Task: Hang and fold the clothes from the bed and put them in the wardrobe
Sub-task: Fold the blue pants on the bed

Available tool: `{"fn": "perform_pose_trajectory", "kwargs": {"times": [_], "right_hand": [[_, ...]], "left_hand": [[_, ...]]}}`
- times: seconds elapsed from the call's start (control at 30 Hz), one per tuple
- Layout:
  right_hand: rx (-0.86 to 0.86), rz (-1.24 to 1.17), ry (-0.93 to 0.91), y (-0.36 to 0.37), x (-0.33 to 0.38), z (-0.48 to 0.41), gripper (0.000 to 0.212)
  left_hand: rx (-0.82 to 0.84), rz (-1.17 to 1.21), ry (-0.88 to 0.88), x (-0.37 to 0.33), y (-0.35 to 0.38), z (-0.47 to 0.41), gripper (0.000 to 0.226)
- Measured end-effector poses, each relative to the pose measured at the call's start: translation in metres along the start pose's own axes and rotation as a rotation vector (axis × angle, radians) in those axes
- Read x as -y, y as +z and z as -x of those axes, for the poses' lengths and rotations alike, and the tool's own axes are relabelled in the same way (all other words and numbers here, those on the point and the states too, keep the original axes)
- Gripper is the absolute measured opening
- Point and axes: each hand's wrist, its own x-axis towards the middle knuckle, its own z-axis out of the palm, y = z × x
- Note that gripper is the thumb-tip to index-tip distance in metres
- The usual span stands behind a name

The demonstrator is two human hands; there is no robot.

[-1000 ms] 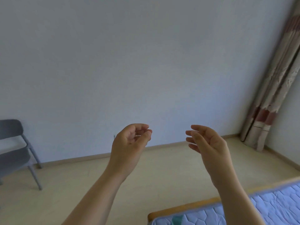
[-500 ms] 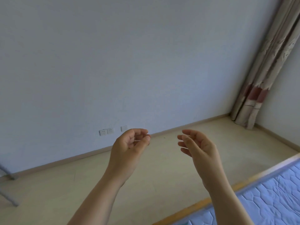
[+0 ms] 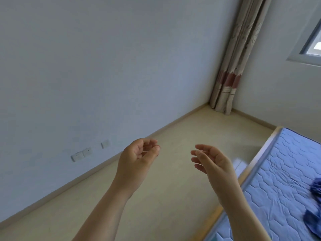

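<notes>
Pale-walled room, bed (image 3: 278,171) at right with blue clothes (image 3: 312,221) on it. Left hand (image 3: 137,159) and right hand (image 3: 213,164) hover loosely curled, empty.

A patterned curtain (image 3: 232,63) hangs bunched in the far corner, reaching the pale floor (image 3: 170,197). Low on the plain wall (image 3: 104,66) sit two sockets (image 3: 81,154) (a blank plate (image 3: 105,144) just beside them). A window (image 3: 311,46) shows at right.
</notes>
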Motion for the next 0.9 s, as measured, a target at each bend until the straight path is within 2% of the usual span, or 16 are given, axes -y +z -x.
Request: {"fn": "perform_pose_trajectory", "kwargs": {"times": [0.13, 0.37, 0.7, 0.9], "right_hand": [[-0.084, 0.033, 0.047, 0.013, -0.007, -0.020, 0.014], [-0.238, 0.038, 0.020, 0.007, -0.017, -0.090, 0.014], [-0.508, 0.011, 0.007, -0.059, -0.020, -0.191, 0.011], [-0.690, 0.047, 0.044, -0.098, -0.030, -0.235, 0.013]], "left_hand": [[0.100, 0.021, -0.035, 0.016, 0.005, -0.038, 0.013], [0.237, -0.002, -0.002, 0.025, 0.039, -0.128, 0.011], [0.539, -0.088, 0.099, 0.009, 0.154, -0.250, 0.012], [0.757, -0.043, 0.111, 0.011, 0.233, -0.312, 0.018]]}}
